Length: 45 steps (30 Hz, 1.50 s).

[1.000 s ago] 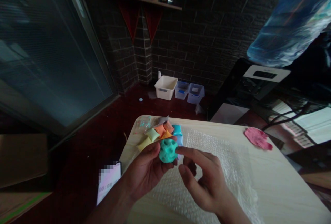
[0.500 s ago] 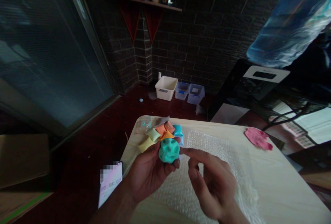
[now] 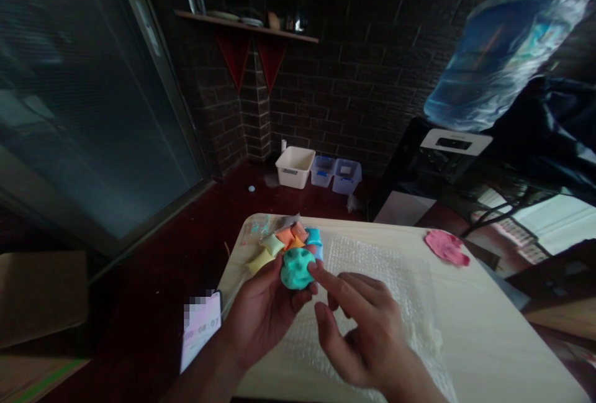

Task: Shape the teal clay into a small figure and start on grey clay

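A teal ball of modelling clay (image 3: 297, 269), dented with several finger-sized hollows, rests in my left hand (image 3: 261, 310), whose thumb and fingers curl round it above the table. My right hand (image 3: 365, 322) has its index finger stretched out, the tip touching the clay's right side. Its thumb stands apart and the other fingers are bent, with nothing held in them. Just beyond the ball lie several small packets of coloured clay, among them a yellow packet (image 3: 261, 260), a pale green packet (image 3: 272, 243) and a blue packet (image 3: 313, 236).
Bubble wrap (image 3: 382, 279) covers the middle of the wooden table (image 3: 493, 322). A flattened pink clay piece (image 3: 447, 247) lies near the far right corner. At the left edge is a phone (image 3: 201, 331). A white bin (image 3: 295, 168) and clear boxes stand on the floor beyond.
My right index finger drew back from the clay, then came to touch its right side again. The ball stays in my left hand. The view has shifted slightly.
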Available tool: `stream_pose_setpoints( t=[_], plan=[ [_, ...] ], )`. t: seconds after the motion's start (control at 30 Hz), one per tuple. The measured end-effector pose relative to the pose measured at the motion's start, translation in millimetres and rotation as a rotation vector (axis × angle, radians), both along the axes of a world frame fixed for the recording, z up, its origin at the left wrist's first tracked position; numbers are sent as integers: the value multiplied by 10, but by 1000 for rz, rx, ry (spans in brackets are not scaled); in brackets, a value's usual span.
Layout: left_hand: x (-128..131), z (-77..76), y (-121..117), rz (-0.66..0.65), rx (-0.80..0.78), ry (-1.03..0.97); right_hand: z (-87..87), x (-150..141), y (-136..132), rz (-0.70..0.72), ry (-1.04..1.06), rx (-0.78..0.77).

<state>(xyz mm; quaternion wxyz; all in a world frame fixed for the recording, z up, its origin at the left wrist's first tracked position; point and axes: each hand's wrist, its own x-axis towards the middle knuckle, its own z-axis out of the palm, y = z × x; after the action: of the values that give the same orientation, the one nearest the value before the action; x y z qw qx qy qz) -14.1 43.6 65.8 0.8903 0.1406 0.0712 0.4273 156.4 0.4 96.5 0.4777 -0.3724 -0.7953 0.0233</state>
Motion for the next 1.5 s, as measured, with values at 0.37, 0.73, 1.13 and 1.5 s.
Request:
stream_pose_setpoints(
  t=[0.37, 0.73, 1.13, 1.5],
  plan=[
    [63, 158, -100, 83, 84, 72, 179, -34, -159, 21, 79, -134],
    [104, 59, -27, 84, 98, 82, 36, 21, -54, 44, 88, -181],
    [98, -149, 215, 71, 38, 56, -80, 153, 65, -104, 160, -75],
    [180, -145, 152, 237, 122, 136, -146, 91, 117, -72, -142, -52]
  ],
)
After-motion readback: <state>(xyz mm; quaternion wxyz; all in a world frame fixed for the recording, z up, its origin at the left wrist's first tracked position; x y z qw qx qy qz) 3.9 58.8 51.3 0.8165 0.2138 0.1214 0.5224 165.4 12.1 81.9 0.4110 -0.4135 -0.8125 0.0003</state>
